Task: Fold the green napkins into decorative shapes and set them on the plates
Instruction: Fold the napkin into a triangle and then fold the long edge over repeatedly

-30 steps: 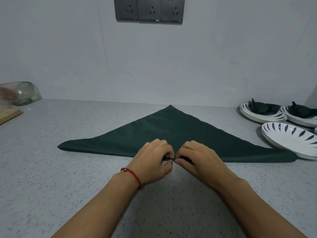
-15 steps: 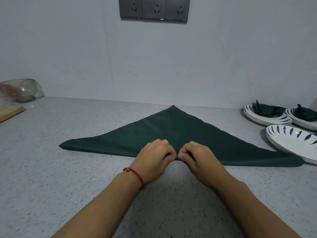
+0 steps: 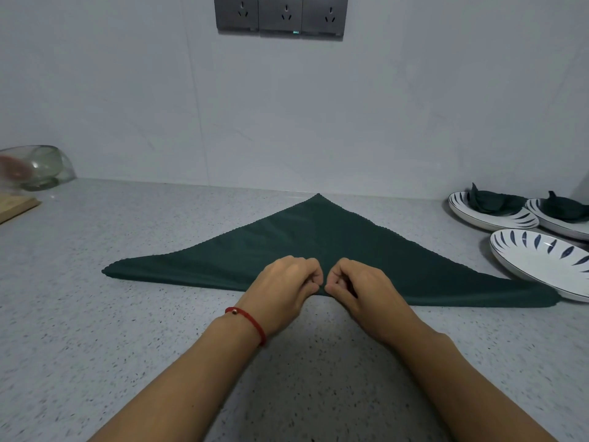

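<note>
The green napkin lies flat on the table as a wide triangle, its long folded edge running left to right nearest the person and its point aimed at the wall. Both hands meet at the middle of that edge: the left hand and right hand are curled, each pinching the fold, equally near. Right of the napkin's tip sits an empty plate; behind it, two plates already carry folded napkins.
</note>
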The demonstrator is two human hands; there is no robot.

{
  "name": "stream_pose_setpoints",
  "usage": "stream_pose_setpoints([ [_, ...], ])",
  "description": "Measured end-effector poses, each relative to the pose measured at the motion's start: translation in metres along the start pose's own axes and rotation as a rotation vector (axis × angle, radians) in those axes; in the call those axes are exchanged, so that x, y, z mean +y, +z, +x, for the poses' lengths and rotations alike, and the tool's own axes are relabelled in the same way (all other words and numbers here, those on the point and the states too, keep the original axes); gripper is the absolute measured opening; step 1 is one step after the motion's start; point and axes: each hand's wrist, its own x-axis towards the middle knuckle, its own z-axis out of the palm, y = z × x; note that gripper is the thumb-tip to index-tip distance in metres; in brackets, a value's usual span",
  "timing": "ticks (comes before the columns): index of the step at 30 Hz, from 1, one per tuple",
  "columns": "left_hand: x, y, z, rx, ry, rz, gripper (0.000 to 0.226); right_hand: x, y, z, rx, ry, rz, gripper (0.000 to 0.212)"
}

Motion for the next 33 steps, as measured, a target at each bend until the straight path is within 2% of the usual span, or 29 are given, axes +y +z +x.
stream_pose_setpoints([
  [9, 0.001, -0.001, -0.002, -0.022, 0.076, 0.114, 0.017, -0.007, -0.005, 0.001, -0.035, -0.009, -0.132, 0.013],
  [16, 0.005, 0.004, 0.003, -0.025, 0.005, 0.134, 0.018, -0.006, -0.002, -0.005, 0.084, -0.099, -0.277, 0.018],
  [19, 0.004, 0.008, 0.003, -0.021, -0.026, 0.182, 0.018, -0.007, -0.001, -0.004, 0.033, -0.116, -0.293, 0.025],
  [23, 0.007, 0.009, 0.002, -0.035, -0.067, 0.238, 0.017, -0.009, -0.001, 0.001, 0.000, -0.103, -0.324, 0.021],
  [29, 0.008, 0.004, -0.006, 0.022, -0.072, 0.222, 0.017, -0.012, -0.011, 0.023, -0.201, 0.052, -0.196, 0.020],
  [33, 0.013, 0.007, 0.000, 0.081, -0.154, 0.189, 0.017, -0.007, -0.011, 0.020, -0.147, 0.115, -0.063, 0.019],
])
